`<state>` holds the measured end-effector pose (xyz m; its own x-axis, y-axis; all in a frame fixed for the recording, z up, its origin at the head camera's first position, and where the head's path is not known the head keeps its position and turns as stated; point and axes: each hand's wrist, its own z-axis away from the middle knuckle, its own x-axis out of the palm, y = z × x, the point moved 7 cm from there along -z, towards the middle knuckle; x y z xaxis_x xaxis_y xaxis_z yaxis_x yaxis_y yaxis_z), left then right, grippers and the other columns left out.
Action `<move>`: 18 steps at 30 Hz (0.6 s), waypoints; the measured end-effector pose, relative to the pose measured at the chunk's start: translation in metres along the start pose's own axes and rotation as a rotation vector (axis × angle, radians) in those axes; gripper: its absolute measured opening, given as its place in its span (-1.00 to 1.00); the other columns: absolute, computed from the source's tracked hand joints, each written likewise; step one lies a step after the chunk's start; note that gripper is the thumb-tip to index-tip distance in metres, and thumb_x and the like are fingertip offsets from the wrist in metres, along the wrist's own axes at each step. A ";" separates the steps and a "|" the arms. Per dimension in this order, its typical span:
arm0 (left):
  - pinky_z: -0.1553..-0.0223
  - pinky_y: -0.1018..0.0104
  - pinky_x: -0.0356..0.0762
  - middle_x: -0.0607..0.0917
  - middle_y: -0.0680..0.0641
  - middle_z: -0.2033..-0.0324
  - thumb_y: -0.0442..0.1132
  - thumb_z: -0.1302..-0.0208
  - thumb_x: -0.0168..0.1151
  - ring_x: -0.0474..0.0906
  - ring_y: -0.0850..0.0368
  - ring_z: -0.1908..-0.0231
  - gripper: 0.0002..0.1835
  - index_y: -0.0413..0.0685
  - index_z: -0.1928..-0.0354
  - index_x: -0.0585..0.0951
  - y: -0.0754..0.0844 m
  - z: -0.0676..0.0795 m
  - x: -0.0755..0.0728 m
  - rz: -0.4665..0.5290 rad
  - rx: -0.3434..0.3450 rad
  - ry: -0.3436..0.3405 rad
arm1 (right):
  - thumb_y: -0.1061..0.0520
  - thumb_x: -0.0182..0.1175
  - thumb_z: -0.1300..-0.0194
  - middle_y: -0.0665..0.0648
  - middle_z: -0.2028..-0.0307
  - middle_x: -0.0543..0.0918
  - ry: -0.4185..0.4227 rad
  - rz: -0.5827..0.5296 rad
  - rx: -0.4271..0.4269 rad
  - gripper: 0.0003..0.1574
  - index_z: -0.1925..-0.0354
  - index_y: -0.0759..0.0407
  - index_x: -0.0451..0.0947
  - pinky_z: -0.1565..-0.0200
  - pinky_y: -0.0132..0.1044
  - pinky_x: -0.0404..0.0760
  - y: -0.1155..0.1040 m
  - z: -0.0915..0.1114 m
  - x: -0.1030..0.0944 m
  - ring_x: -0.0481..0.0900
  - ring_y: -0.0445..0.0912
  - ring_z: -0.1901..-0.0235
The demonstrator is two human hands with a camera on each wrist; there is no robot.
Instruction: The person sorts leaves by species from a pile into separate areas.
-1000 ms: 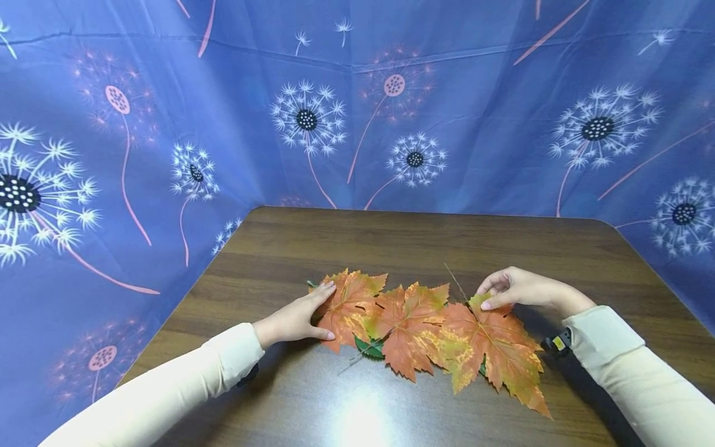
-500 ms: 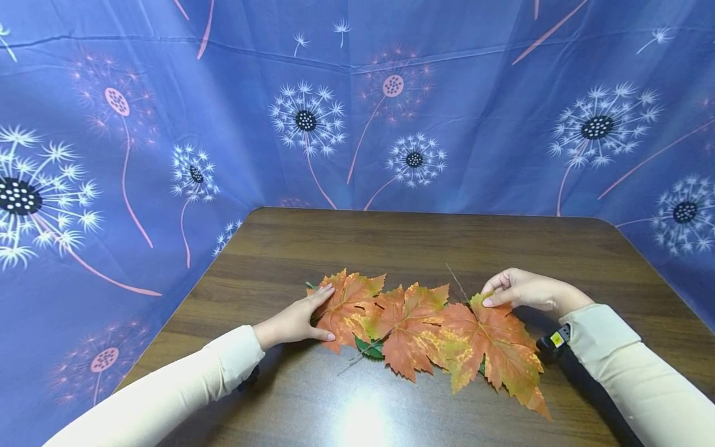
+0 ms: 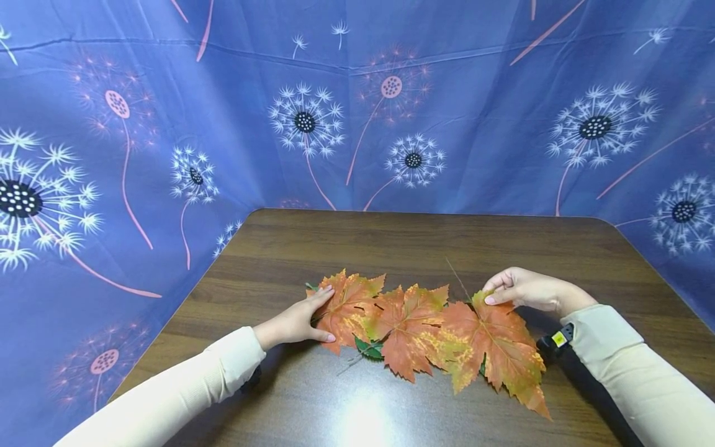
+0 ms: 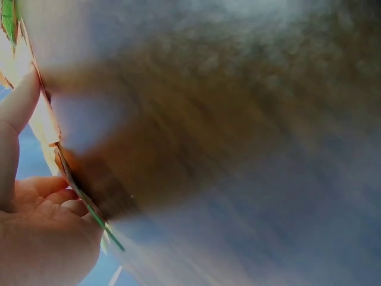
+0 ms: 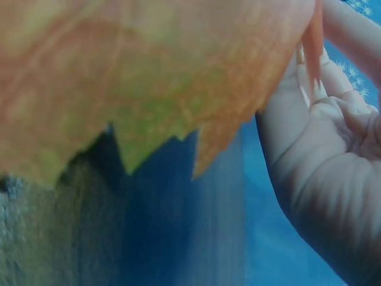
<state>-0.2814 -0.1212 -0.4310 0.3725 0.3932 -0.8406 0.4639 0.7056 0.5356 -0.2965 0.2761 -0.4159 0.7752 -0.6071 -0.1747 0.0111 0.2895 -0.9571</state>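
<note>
Three orange maple-like leaves lie overlapping in a row on the table: a left leaf (image 3: 349, 301), a middle leaf (image 3: 410, 329) and a right leaf (image 3: 491, 347). My left hand (image 3: 294, 318) rests on the left leaf with fingers and thumb spread over its edge; the left wrist view shows the thumb (image 4: 21, 101) against that edge. At the far right, my right hand (image 3: 533, 292) pinches the top edge of the right leaf between thumb and fingers. The right wrist view shows the right leaf (image 5: 161, 77) large, with its border by the thumb.
A green leaf (image 3: 370, 349) peeks out from under the orange ones. Thin stems (image 3: 458, 277) stick out behind and in front. The wooden table (image 3: 391, 239) has a bright glare near its front, and a blue dandelion-print cloth (image 3: 480, 167) hangs around it.
My right hand has shifted very slightly to the right, and the pinched top edge of the right leaf has moved with it. The left hand stays in place on the left leaf.
</note>
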 end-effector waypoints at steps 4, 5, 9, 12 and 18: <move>-0.40 -0.16 0.06 0.09 -0.27 -0.48 -0.02 -0.09 0.45 0.00 -0.22 -0.47 0.04 -0.30 -0.47 0.09 0.000 0.001 -0.001 0.002 -0.006 0.002 | 0.36 -0.02 -0.42 0.00 0.24 0.77 -0.027 -0.030 -0.042 -0.70 0.04 0.29 0.61 0.25 -0.20 0.70 -0.004 0.001 0.000 0.69 -0.24 0.28; -0.40 -0.16 0.06 0.09 -0.27 -0.48 -0.02 -0.10 0.45 0.00 -0.22 -0.47 0.04 -0.30 -0.47 0.09 0.000 0.001 -0.001 0.004 -0.006 0.002 | 0.37 -0.03 -0.42 0.00 0.24 0.77 -0.034 -0.038 -0.054 -0.70 0.03 0.29 0.61 0.25 -0.21 0.70 -0.005 0.002 0.001 0.69 -0.24 0.28; -0.40 -0.17 0.05 0.09 -0.27 -0.48 -0.03 -0.11 0.44 -0.02 -0.23 -0.47 0.03 -0.30 -0.47 0.08 0.001 0.002 -0.001 0.007 -0.006 -0.003 | 0.38 -0.06 -0.43 -0.01 0.23 0.76 -0.061 -0.078 -0.086 -0.67 0.03 0.26 0.61 0.25 -0.26 0.69 -0.008 0.003 0.002 0.69 -0.25 0.27; -0.40 -0.18 0.04 0.09 -0.28 -0.48 -0.04 -0.11 0.44 -0.02 -0.24 -0.47 0.03 -0.31 -0.47 0.08 0.001 0.002 -0.002 0.011 -0.006 -0.006 | 0.39 -0.10 -0.44 0.00 0.21 0.76 -0.068 -0.103 -0.105 -0.64 0.02 0.23 0.60 0.22 -0.26 0.69 -0.011 0.004 0.001 0.69 -0.24 0.25; -0.40 -0.19 0.03 0.08 -0.29 -0.48 -0.04 -0.10 0.45 -0.04 -0.24 -0.47 0.04 -0.33 -0.46 0.07 0.001 0.001 -0.002 0.012 -0.009 -0.014 | 0.41 -0.15 -0.44 0.01 0.17 0.75 -0.044 -0.134 -0.136 -0.59 0.00 0.20 0.59 0.17 -0.26 0.69 -0.019 0.010 -0.004 0.70 -0.21 0.19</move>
<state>-0.2808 -0.1221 -0.4282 0.3894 0.3937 -0.8327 0.4516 0.7063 0.5451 -0.2936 0.2809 -0.3943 0.7993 -0.5999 -0.0360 0.0328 0.1034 -0.9941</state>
